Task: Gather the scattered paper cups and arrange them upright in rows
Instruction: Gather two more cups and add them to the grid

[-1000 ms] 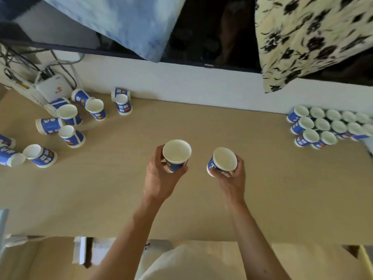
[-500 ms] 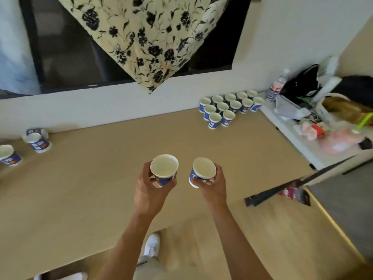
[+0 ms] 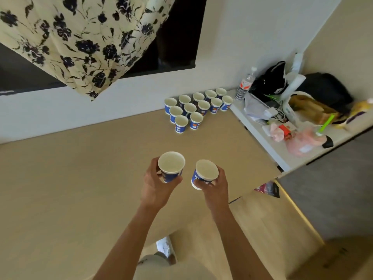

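Head view: your left hand (image 3: 156, 183) is wrapped around one paper cup (image 3: 171, 166), mouth up and nearly upright — your right hand (image 3: 215, 185) grips a second cup (image 3: 205, 173), its mouth tipped away from you toward the left. Both sit at your fingertips above the tan worktop (image 3: 70, 178). The blue bands carry white and orange print, too blurred to read. The upright rows of cups (image 3: 196, 109) stand well ahead, near the wall.

Evenly bright, soft daylight; faint shadows only. Slight motion blur throughout, strongest on the cluttered shelf (image 3: 298, 126) at far right. Wide-angle bending toward edges.
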`<state>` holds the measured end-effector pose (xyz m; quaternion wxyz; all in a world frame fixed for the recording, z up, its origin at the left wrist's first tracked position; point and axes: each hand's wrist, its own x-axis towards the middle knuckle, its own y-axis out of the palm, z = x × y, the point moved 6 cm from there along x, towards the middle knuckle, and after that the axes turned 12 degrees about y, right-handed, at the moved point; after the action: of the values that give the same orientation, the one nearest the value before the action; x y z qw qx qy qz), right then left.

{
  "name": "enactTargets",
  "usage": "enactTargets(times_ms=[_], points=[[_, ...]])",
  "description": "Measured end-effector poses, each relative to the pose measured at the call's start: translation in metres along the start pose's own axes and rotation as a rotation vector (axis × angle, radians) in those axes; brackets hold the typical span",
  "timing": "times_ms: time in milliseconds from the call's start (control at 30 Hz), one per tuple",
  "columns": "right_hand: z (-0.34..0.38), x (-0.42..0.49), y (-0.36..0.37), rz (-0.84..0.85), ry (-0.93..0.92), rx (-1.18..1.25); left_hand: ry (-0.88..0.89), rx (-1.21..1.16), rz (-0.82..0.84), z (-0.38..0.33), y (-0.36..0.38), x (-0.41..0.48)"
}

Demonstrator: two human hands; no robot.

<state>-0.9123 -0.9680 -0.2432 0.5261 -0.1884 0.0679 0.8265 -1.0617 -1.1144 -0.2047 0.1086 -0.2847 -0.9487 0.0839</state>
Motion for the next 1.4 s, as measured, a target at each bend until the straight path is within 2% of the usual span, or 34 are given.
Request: enactTargets(times_ms=[267, 533, 833, 1000, 1167, 1400], points=[[0.029, 0.098, -0.013, -0.036, 0.055, -0.094, -0.078, -0.01, 0.023, 0.019, 0.057, 0.073], [0.039, 0.16, -0.024, -0.068, 0.081, -0.114, -0.094, -0.006, 0.052, 0.016, 0.095, 0.114], [0.063, 0.277, -0.013, 0.072, 0.049, -0.219, -0.16, 0.052, -0.061, 0.013, 0.136, 0.135], [0.057, 0.351, -0.006, 0.18, 0.074, -0.325, -0.236, 0.1, -0.199, 0.007, 0.171, 0.144], [0.043, 0.418, 0.002, 0.247, 0.079, -0.353, -0.252, 0.171, -0.245, 0.002, 0.21, 0.152], [0.025, 0.462, 0.02, 0.305, 0.046, -0.348, -0.293, 0.174, -0.291, -0.002, 0.241, 0.158]])
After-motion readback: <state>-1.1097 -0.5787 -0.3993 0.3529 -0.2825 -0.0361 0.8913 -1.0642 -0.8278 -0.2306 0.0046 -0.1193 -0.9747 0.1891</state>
